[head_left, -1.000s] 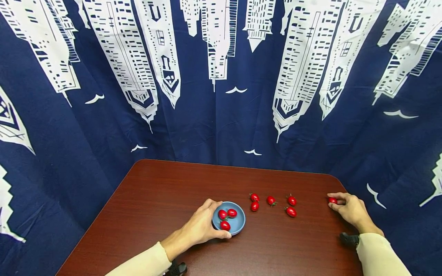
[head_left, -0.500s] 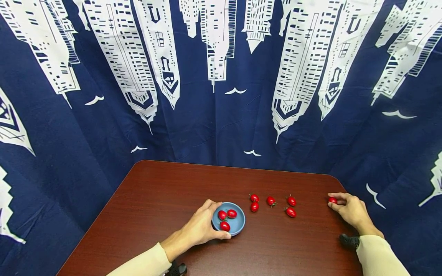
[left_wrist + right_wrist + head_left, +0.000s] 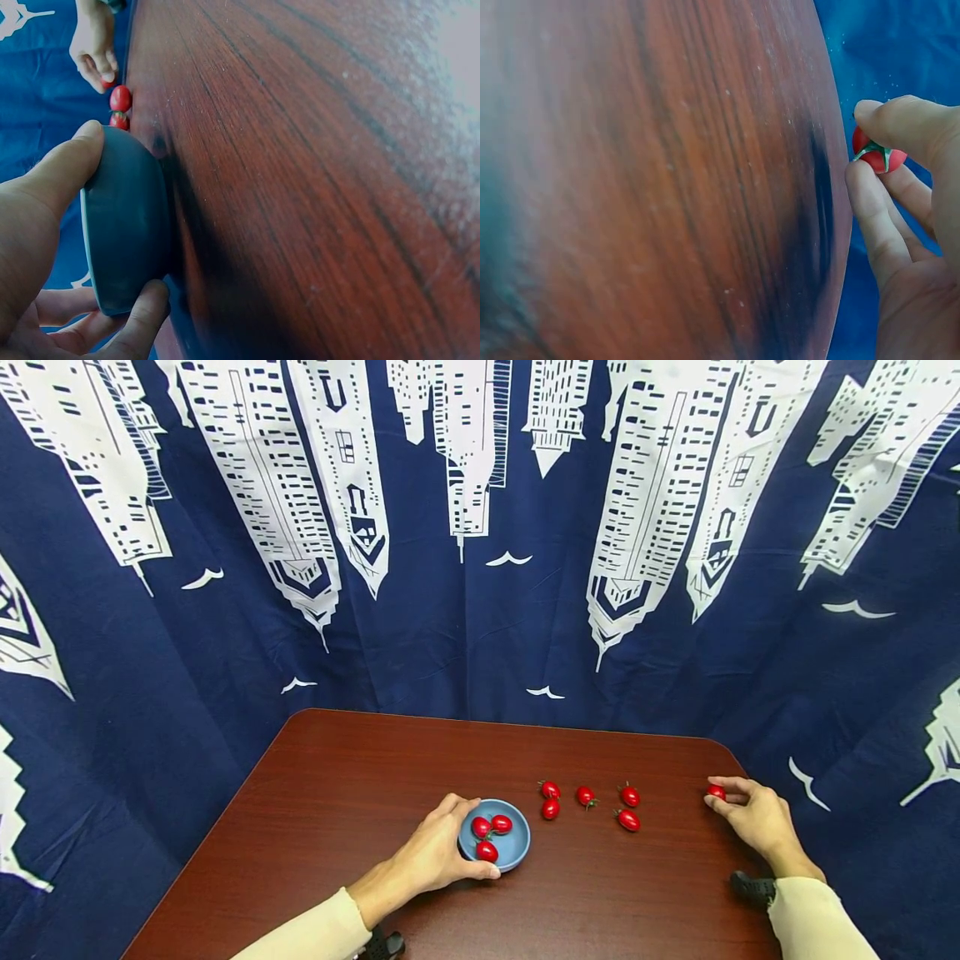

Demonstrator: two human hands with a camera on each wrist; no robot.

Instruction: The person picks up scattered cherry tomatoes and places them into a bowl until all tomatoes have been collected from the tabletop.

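Observation:
My left hand grips the small blue bowl by its sides, thumb at the near rim and fingers at the far rim. Inside the bowl lie three red cherry tomatoes with green stems. The left wrist view shows the outer wall of the bowl between thumb and fingers, low over the table. Near the table's right edge, my right hand pinches a single cherry tomato between thumb and fingertips. Its green calyx faces the camera in the right wrist view, where the tomato is partly covered by the thumb.
Between the hands, several loose cherry tomatoes lie on the brown wooden table. A pair of them sits close to the bowl's right side. Behind the table hangs a dark blue curtain printed with white buildings.
Both hands keep their holds, the left on the bowl and the right on the tomato. The whole head view has shifted very slightly; the loose tomatoes stay in place.

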